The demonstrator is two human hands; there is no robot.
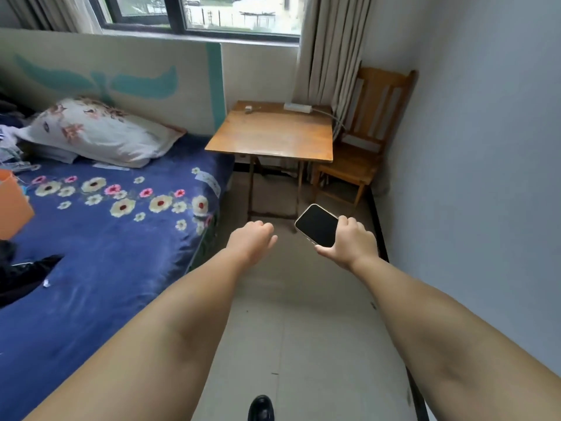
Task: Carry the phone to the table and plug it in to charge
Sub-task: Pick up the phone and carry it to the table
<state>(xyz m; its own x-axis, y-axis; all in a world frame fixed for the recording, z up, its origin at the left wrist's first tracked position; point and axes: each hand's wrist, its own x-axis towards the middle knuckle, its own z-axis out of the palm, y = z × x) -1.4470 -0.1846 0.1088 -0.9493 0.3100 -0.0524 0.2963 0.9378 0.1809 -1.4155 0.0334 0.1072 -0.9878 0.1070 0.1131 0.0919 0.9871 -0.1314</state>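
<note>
My right hand (352, 243) grips a phone (317, 224) with a dark screen and pale edge, held flat, screen up, over the floor. My left hand (253, 238) is stretched out beside it with fingers loosely curled and nothing in it. Ahead stands a small wooden table (273, 138) under the window. On its far edge lie a white power strip (297, 107) with a grey cord running off to the right, and a small white charger plug (249, 109) with a short cable. Both hands are well short of the table.
A bed (100, 238) with a blue flowered sheet and a pillow (97, 132) fills the left side. A wooden chair (364, 141) stands right of the table against the white wall (485, 177). A tiled floor strip (291, 329) runs between bed and wall. A dark shoe (261, 408) shows below.
</note>
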